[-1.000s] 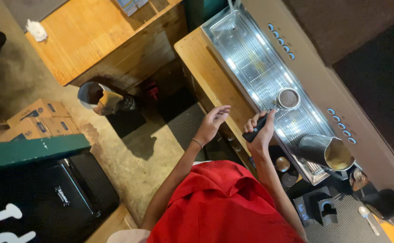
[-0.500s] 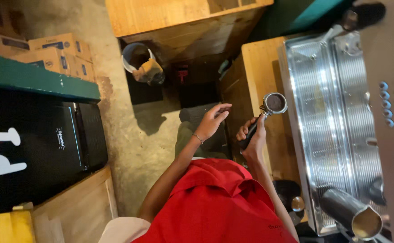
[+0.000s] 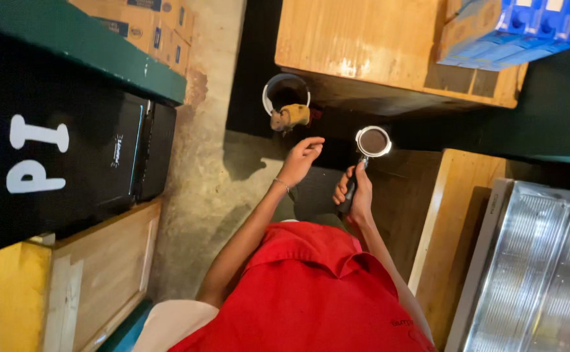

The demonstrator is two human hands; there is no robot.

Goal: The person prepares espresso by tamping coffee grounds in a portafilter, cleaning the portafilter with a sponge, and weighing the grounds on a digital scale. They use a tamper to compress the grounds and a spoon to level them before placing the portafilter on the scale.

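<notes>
Already the right hand (image 3: 356,195) has its fingers wrapped tight around the dark handle of a portafilter (image 3: 372,141), holding it out level, away from the steel machine (image 3: 539,274) by the worktop's (image 3: 454,215) edge. Its round basket still shows dark coffee inside, so I judge emptying is yet to come. The left hand (image 3: 303,156) hovers empty just beside it, fingers loosely curled. Below them, on the floor, stands a small bin (image 3: 286,101) under the wooden worktop's corner.

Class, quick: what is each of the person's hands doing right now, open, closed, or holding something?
Left hand: loosely open, holding nothing.
Right hand: closed around the dark handle of the portafilter.
</notes>
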